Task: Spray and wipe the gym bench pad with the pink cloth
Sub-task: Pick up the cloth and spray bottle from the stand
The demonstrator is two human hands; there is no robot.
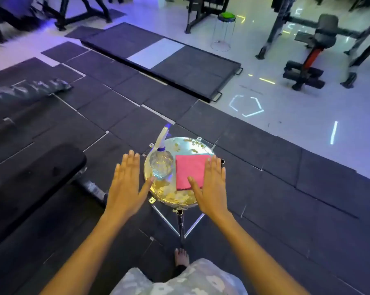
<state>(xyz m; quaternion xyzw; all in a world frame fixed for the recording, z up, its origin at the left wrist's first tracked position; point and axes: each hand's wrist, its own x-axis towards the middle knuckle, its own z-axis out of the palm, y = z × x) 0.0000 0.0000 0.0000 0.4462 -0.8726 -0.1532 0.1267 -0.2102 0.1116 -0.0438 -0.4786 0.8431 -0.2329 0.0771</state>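
No readable text, label, brand or number is seen, spray bottle (161, 165) unlabelled as viewed, only light shapes reflected on the floor (286, 124)

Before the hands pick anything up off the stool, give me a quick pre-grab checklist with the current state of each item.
1. Spray bottle upright on the round stool, nozzle pointing away: ok.
2. Pink cloth folded flat on the stool beside the bottle: ok.
3. Left hand open and empty, thumb near the bottle's base: ok.
4. Right hand open, fingers over the cloth's right edge; actual contact: cannot tell.
5. Bench pad to the left, nothing lying on its visible part: ok.
6. Liquid in the bottle: some blue tint low down, amount: cannot tell.
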